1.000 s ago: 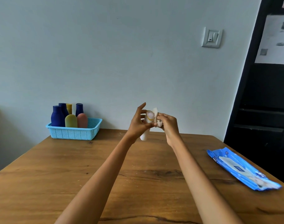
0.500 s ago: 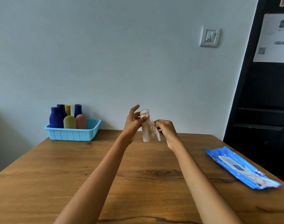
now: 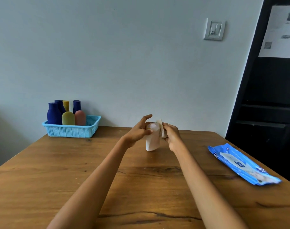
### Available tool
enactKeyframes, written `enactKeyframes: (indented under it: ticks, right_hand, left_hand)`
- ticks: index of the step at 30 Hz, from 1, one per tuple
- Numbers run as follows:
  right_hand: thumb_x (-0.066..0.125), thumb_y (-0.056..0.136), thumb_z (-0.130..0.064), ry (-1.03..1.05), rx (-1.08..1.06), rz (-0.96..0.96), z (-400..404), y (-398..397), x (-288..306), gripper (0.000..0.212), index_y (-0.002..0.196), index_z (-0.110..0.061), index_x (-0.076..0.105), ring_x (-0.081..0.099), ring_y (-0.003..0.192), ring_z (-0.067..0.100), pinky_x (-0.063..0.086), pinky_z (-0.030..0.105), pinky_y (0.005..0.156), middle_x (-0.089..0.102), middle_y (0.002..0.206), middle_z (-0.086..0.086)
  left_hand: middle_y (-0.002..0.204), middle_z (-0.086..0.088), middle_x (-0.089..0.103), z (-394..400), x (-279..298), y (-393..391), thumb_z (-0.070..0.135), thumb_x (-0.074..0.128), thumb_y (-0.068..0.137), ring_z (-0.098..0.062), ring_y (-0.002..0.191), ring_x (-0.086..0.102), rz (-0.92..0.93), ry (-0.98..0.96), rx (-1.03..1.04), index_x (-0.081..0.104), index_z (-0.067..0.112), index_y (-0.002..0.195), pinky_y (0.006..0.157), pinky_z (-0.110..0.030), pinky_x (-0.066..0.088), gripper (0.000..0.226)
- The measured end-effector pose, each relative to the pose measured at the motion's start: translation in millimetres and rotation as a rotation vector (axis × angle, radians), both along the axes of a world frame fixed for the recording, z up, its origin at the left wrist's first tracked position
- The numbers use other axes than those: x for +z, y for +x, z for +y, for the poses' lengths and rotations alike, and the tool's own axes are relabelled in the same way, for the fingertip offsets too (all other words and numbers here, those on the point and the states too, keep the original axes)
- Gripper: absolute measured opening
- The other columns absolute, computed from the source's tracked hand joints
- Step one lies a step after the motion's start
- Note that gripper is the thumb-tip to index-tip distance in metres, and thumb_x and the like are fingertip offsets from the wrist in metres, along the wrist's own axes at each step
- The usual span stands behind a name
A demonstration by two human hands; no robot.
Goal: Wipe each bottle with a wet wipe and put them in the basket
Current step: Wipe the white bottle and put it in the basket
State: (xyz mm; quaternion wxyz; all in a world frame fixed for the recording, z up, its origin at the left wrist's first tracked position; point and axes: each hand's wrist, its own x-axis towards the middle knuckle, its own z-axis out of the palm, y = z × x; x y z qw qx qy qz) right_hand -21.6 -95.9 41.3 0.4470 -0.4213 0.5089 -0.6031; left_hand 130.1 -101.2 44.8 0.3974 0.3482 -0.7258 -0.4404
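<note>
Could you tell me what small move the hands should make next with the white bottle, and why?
Probably finish the stroke: the right hand presses the wet wipe against the white bottle, which the left hand holds above the table. Then carry it to the blue basket.

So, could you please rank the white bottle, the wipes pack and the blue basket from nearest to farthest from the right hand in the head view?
1. white bottle, just left of the right hand
2. wipes pack, on the table's right
3. blue basket, far left by the wall
</note>
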Motion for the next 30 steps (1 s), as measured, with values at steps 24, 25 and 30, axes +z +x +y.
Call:
enactKeyframes:
  ticks: [24, 25, 30]
  right_hand:
    - [0.051, 0.093, -0.011, -0.054, 0.017, 0.030, -12, 4, -13, 0.020, 0.102, -0.009, 0.069, 0.054, 0.067, 0.009, 0.042, 0.018, 0.055, 0.066, 0.087, 0.001]
    - [0.051, 0.093, -0.010, -0.068, 0.022, 0.054, -11, 4, -11, 0.020, 0.101, -0.009, 0.069, 0.053, 0.066, 0.008, 0.041, 0.017, 0.054, 0.065, 0.084, -0.001]
    - [0.057, 0.086, -0.010, -0.091, -0.009, 0.127, -9, -2, -3, 0.014, 0.088, -0.006, 0.071, 0.055, 0.064, 0.011, 0.044, 0.021, 0.060, 0.062, 0.067, -0.001]
  left_hand:
    - [0.113, -0.001, 0.061, -12, -5, -4, 0.018, 0.077, 0.077, -0.016, 0.103, 0.060, -0.123, -0.182, 0.207, 0.053, 0.010, 0.120, 0.091, -0.033, 0.051, 0.050]
    - [0.112, -0.001, 0.061, -12, -5, -4, 0.017, 0.077, 0.078, -0.015, 0.105, 0.060, -0.113, -0.173, 0.203, 0.053, 0.010, 0.120, 0.091, -0.033, 0.051, 0.049]
    - [0.123, -0.006, 0.059, -15, -10, -5, 0.015, 0.074, 0.080, -0.021, 0.110, 0.060, -0.096, -0.227, 0.286, 0.051, 0.009, 0.128, 0.094, -0.037, 0.050, 0.053]
